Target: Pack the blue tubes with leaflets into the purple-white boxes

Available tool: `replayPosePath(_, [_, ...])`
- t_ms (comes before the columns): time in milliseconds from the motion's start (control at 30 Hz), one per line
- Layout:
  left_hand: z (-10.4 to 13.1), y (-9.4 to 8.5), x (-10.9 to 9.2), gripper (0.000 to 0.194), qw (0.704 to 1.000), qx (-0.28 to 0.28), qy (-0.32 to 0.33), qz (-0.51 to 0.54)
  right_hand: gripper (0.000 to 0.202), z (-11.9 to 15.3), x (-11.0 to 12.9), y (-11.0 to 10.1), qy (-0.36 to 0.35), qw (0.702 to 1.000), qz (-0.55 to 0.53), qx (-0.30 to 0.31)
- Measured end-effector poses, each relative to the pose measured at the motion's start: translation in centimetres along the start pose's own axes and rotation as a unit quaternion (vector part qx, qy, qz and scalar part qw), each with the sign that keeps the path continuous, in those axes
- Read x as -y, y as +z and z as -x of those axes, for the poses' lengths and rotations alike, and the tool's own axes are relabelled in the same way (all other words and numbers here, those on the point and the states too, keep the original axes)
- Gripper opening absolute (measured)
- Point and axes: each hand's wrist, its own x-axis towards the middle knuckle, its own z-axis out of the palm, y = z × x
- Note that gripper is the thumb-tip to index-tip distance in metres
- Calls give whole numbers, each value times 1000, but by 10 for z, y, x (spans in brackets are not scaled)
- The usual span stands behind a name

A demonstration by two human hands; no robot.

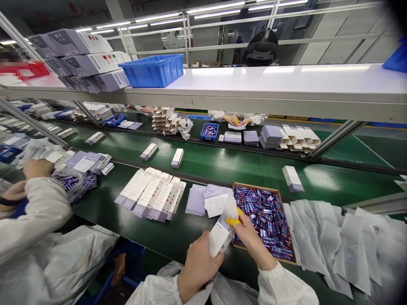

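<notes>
My left hand [201, 262] is wrapped round a small white-and-lilac carton [218, 237], held tilted above the table's front edge. At the carton's upper end my right hand [247, 231], with yellow finger covers, pinches a thin whitish sheet [231, 207]; whether it is paper or a frosted pouch I cannot tell. Just behind are lilac cards [195, 200] and white printed leaflets [216, 203]. A shallow cardboard tray [280, 195] full of blue-and-red batteries [262, 216] sits right of the carton. The right hand partly covers the tray's near left side.
Rows of cartons [152, 192] lie to the left, frosted pouches [333, 241] to the right. Single cartons rest on the green conveyor [222, 159]. Overhead runs a white shelf [254, 80] with a blue bin [155, 70]. Co-workers' hands [233, 120] show across the belt and at left.
</notes>
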Motion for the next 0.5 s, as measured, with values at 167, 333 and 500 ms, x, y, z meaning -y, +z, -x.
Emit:
replayPosePath(167, [-3, -4, -8, 26, 1000, -14, 13, -16, 36, 0, 12, -2, -28, 998, 49, -19])
replayPosePath(333, [-11, -14, -13, 40, 993, 47, 34, 105, 25, 6, 24, -4, -89, 986, 138, -38])
replayPosePath(500, [-10, -10, -8, 45, 984, 37, 43, 167, 16, 7, 28, 1, -103, 977, 181, -37])
